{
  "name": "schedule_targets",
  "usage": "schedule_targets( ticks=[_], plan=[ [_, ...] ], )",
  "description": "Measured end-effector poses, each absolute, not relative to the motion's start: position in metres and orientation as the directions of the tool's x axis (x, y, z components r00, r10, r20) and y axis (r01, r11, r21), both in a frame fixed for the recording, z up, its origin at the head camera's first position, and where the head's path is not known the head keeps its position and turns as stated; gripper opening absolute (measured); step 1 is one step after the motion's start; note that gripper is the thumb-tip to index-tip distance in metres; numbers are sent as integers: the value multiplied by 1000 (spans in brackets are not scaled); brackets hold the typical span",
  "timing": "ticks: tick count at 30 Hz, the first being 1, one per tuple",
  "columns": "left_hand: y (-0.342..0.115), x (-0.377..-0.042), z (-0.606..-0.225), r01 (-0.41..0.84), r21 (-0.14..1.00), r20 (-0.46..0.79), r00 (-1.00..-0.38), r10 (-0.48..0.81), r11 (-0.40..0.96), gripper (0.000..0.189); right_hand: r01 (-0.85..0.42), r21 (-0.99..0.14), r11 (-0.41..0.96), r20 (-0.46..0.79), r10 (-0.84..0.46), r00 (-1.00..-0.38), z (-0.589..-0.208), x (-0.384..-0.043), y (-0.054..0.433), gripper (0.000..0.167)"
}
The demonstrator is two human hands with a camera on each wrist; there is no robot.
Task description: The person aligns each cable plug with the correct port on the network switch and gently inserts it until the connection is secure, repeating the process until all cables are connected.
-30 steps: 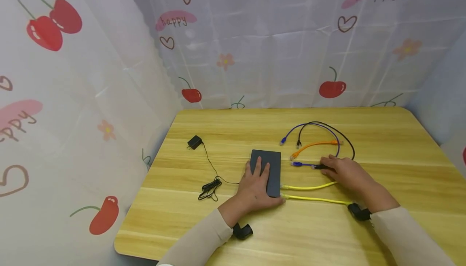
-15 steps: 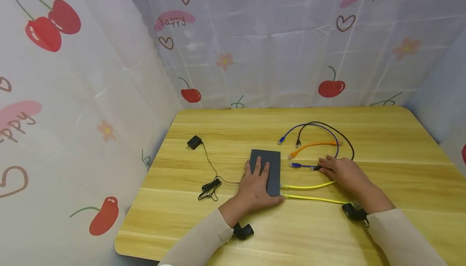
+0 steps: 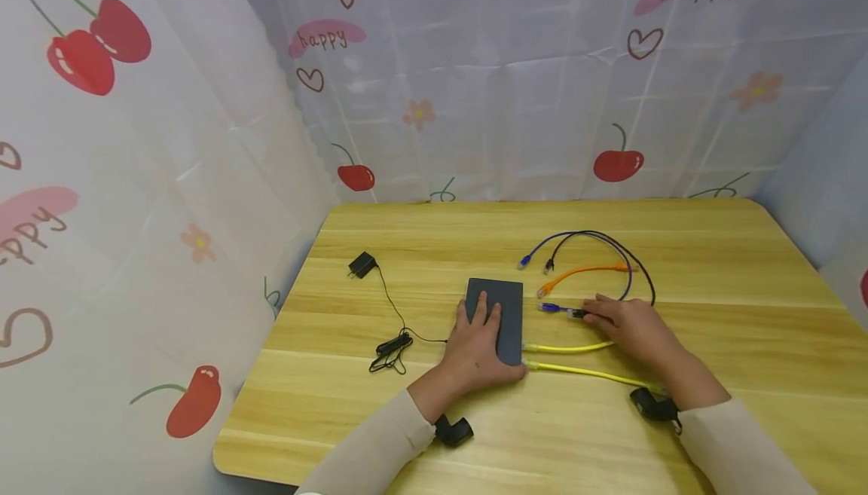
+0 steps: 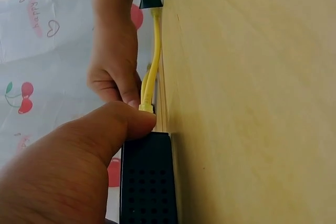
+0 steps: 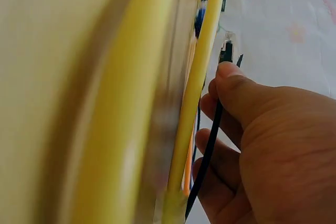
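Note:
My left hand [image 3: 475,359] rests on a dark grey box with ports, like a network switch [image 3: 511,318], its fingers spread over the top. The left thumb lies at the near right corner, beside the plug of a yellow network cable [image 3: 586,370]. A second yellow network cable [image 3: 570,349] also runs into that side. With thumb and forefinger my right hand [image 3: 640,333] pinches a black network cable just behind its clear plug [image 5: 227,45]. This plug points toward the box, a little apart from it. Right below the thumb in the right wrist view hangs the black network cable [image 5: 212,135].
A blue network cable [image 3: 551,307] and a short orange network cable [image 3: 583,269] lie right of the box. A power adapter [image 3: 362,264] with a bundled cord [image 3: 392,346] lies left. Wrist cameras [image 3: 654,404] sit close to the wooden table [image 3: 542,435].
My right hand has shifted slightly left and toward me, drawing the black network cable's plug closer to the box. The cable's far end has slid left too. My left hand stays put.

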State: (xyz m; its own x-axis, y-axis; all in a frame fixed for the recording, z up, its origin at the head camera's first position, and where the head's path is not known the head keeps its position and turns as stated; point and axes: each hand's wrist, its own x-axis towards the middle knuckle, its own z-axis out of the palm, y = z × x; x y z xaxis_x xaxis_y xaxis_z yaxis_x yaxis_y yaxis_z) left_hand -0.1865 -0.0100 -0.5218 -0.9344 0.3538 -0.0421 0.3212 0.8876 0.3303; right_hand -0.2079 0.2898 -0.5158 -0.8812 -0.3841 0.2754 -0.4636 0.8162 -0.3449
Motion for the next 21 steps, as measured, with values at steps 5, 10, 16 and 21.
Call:
schedule_targets(
  ticks=[5, 10, 16, 21],
  plan=[
    [-10, -186, -521, 319, 346, -34, -936, 351, 882, 111, -494, -345, 798, 307, -402, -863, -515, -203, 277, 28],
    [-10, -186, -522, 314, 356, -32, -937, 347, 880, 111, -521, -357, 776, 314, -425, -849, -516, -200, 262, 27],
    [-10, -187, -522, 318, 357, -24, -937, 349, 878, 112, -563, -315, 764, 327, -469, -820, -516, -200, 245, 27],
    [-10, -188, -522, 319, 363, -21, -937, 350, 876, 112, -611, -259, 748, 338, -523, -783, -514, -201, 233, 26]
  ],
)
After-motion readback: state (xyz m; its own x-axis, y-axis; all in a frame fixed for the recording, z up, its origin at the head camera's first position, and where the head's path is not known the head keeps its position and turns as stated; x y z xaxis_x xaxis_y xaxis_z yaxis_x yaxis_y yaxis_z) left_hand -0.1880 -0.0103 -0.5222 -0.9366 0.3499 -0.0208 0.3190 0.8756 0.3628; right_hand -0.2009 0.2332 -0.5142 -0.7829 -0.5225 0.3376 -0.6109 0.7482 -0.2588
